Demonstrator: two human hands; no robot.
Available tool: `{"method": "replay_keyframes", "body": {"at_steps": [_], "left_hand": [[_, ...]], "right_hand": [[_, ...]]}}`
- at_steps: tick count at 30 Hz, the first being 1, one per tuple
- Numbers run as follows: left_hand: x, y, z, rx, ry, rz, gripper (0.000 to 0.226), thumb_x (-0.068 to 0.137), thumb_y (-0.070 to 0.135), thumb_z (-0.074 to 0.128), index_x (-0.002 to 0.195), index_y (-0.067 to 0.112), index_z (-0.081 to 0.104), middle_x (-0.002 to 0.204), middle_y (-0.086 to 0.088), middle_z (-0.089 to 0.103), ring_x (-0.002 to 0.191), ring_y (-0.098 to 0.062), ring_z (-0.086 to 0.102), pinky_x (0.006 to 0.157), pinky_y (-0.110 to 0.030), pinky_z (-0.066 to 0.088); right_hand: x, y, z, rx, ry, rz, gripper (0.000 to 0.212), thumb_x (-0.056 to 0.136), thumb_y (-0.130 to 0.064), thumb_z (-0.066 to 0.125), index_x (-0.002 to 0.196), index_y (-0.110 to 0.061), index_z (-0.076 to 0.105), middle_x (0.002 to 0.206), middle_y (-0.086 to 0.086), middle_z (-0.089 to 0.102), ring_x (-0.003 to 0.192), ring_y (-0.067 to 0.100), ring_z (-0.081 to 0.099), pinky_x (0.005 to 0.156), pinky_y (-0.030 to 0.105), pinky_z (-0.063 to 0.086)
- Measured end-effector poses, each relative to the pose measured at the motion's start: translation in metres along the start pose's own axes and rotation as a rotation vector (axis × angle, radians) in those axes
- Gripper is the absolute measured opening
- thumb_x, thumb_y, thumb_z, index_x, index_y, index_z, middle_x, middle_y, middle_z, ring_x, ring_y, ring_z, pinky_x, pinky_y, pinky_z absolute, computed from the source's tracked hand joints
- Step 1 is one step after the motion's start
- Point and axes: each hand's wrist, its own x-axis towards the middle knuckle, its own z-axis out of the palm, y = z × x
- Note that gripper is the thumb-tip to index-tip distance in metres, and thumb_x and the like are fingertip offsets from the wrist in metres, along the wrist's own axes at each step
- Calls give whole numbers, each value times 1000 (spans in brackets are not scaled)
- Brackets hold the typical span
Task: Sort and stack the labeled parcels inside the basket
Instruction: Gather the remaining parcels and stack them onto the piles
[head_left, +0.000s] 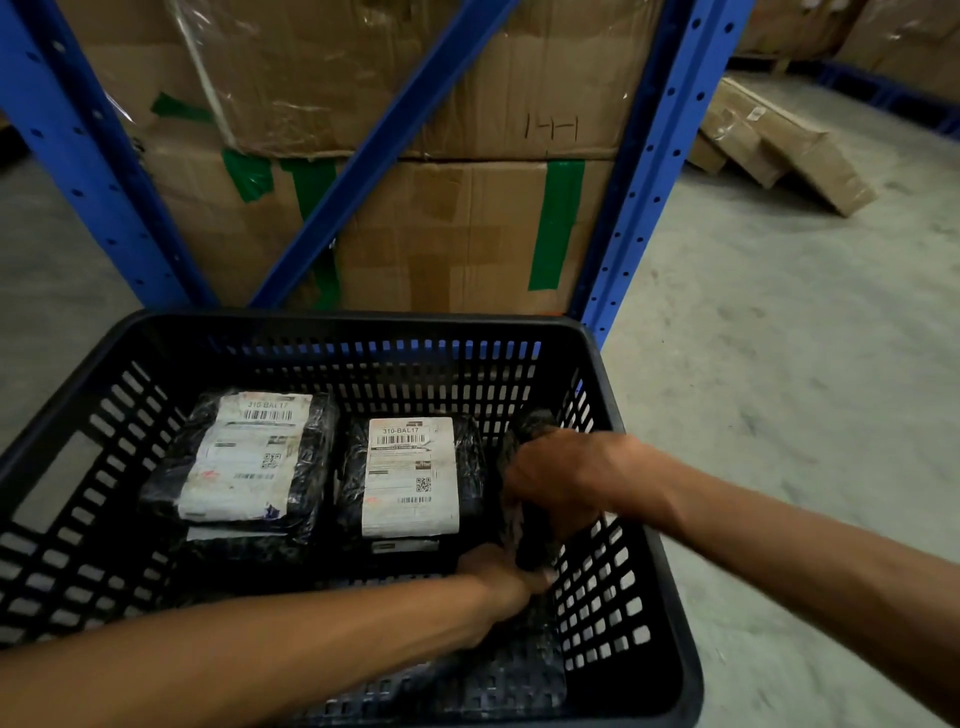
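While sorting inside the black basket (613, 364), head view: two stacks of labeled parcels (410, 478) flat on the floor, side by side. Right hand (556, 483) clamped on a dark parcel (527, 499) held on edge against the right wall; left hand (501, 577) at its lower end, grip unclear. Next, probably: tip flat, label up, onto a stack.

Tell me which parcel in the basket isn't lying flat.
The parcel on edge by the right wall, gripped by both hands; the left stack and middle stack lie label-up.
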Motion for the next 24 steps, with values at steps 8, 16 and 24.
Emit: {"method": "replay_keyframes", "body": {"at_steps": [8, 16, 24], "left_hand": [[-92, 2, -128, 115, -111, 155, 67, 69, 78, 59, 90, 18, 77, 88, 12, 70, 87, -2, 63, 80, -22, 44], [-78, -28, -208, -797, -53, 179, 54, 79, 59, 60, 102, 11, 70, 91, -15, 70, 84, -30, 65, 85, -43, 44], [-29, -23, -178, -647, 430, 296, 59, 81, 2, 77, 137, 1, 56, 117, -9, 72, 104, -22, 69, 97, -34, 53]], "right_hand": [[-48, 59, -67, 976, -99, -203, 44, 93, -5, 61, 134, -18, 55, 113, 5, 73, 96, 12, 68, 84, 28, 55], [-15, 72, -41, 1927, 65, -24, 39, 96, -29, 52, 129, -10, 59, 129, 26, 60, 109, 37, 53, 96, 50, 37], [27, 21, -42, 2121, 281, 407, 25, 91, -33, 65, 94, -9, 69, 92, 10, 72, 84, 25, 67, 77, 38, 54]]}}
